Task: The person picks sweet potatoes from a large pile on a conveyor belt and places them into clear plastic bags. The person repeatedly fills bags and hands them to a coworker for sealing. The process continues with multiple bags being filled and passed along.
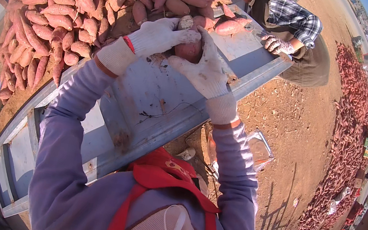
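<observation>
Between my hands is a reddish sweet potato (188,51), held above a grey metal panel (171,83). My left hand (159,36), in a white knit glove with a red edge at the cuff, grips it from the left, thumb laid across it. From the right, the gloved fingers and thumb of my right hand (207,65) close around the same root. A paler, soil-marked lump (186,22) shows at its top; whether it belongs to this root I cannot tell. Just beyond my hands rises a large heap of sweet potatoes (61,15). Dry stems and soil crumbs lie on the panel.
At the far right of the panel, a co-worker in a plaid sleeve (293,18) rests a patterned glove (277,44) by the metal rim (257,78). A clear plastic-like bag or container (259,148) sits on the ground. Farther right stretches a long bank of sweet potatoes (345,143).
</observation>
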`<state>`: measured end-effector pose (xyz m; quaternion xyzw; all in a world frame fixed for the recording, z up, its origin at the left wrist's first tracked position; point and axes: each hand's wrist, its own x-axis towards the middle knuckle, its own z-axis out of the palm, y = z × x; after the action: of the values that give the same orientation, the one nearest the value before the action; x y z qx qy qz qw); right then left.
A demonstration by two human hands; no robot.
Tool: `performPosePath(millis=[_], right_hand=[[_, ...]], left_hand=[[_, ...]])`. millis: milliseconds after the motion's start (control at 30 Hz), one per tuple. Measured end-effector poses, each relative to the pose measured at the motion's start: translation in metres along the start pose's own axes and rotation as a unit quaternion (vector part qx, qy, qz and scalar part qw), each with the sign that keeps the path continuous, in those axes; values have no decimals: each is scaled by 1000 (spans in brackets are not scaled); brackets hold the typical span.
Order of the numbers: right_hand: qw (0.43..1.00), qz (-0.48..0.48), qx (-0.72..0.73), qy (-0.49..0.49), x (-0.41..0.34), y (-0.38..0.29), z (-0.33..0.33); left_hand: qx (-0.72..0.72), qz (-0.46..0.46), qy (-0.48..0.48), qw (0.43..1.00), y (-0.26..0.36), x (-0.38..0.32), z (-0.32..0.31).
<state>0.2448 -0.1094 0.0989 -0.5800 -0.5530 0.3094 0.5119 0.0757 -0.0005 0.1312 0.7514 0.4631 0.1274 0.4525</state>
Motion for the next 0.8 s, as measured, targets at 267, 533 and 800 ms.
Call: performPosePath(millis=[267,533,800], right_hand=[[812,231,536,-9,-38,45,-50],[774,291,550,114,-178,82,-132],[644,505,419,393,-345,225,-191]], left_hand=[[195,107,-54,973,-52,38,46],[192,62,-14,979,-81,42,83],[-327,-127,-156,923,41,-48,127]])
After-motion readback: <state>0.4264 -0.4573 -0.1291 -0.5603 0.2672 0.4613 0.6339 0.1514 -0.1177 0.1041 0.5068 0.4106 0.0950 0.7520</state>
